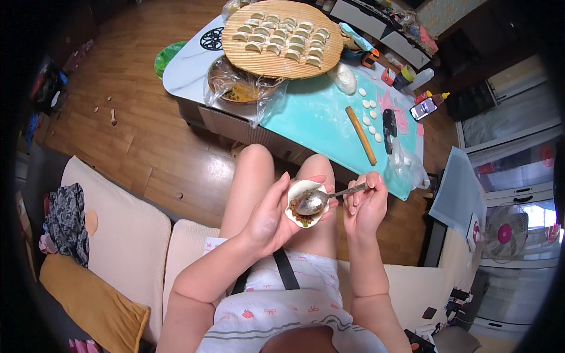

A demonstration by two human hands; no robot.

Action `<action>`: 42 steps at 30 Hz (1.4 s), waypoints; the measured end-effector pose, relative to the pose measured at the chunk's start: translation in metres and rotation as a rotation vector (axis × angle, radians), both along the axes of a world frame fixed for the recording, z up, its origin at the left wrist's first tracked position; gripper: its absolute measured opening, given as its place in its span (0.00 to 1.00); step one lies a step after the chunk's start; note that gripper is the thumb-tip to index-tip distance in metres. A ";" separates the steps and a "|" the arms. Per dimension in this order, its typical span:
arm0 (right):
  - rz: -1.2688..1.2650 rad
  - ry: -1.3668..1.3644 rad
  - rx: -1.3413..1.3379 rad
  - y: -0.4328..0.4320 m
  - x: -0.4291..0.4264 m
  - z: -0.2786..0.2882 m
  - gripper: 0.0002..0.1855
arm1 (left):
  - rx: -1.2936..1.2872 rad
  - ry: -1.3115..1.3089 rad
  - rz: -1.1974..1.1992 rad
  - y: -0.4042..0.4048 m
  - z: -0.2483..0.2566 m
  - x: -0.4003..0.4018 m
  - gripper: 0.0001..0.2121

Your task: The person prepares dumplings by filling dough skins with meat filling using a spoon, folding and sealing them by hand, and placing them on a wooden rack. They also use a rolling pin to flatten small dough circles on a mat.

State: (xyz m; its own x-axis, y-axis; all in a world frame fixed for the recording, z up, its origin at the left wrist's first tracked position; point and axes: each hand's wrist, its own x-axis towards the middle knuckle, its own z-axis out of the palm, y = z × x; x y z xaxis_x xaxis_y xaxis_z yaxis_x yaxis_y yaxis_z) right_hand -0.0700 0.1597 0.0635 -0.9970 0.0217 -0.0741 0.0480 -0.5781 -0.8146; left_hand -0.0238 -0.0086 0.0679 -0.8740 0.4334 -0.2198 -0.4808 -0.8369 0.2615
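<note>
My left hand (269,216) cups a round dough wrapper (291,194) above my lap. Brown filling (303,218) with green bits lies in the wrapper's middle. In my right hand (367,205) is the handle of a metal spoon (310,202); its bowl rests on the filling and hides part of it. Beyond my knees, a wooden rolling pin (360,136) lies on a turquoise mat (318,119). Several small dough pieces (366,104) are to its right. A bowl of filling (240,90), partly covered with clear plastic, stands near the table's front edge.
A round woven tray (282,66) of folded dumplings (274,47) overhangs the bowl. A black-handled knife (389,125), a plastic bag (404,163) and a phone (423,109) lie at the table's right. A sofa (128,207) surrounds my seat; a fan (504,233) stands right.
</note>
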 end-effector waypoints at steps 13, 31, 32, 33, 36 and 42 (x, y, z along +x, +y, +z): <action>0.005 0.043 0.022 0.021 0.013 0.004 0.17 | 0.007 0.001 -0.117 0.010 0.015 0.020 0.28; 0.160 0.063 -0.065 0.026 0.022 0.008 0.18 | 0.032 -0.008 -0.159 0.015 0.018 0.028 0.31; 0.173 0.060 -0.065 0.028 0.021 0.010 0.19 | 0.026 -0.010 -0.165 0.015 0.019 0.028 0.31; 0.187 0.056 -0.068 0.028 0.019 0.011 0.19 | 0.017 -0.014 -0.169 0.015 0.019 0.028 0.32; 0.264 0.085 -0.017 0.032 0.011 0.014 0.20 | 0.038 -0.036 -0.211 0.014 0.019 0.028 0.29; 0.386 0.087 0.025 0.032 0.002 0.018 0.20 | 0.073 -0.062 -0.245 0.013 0.019 0.031 0.28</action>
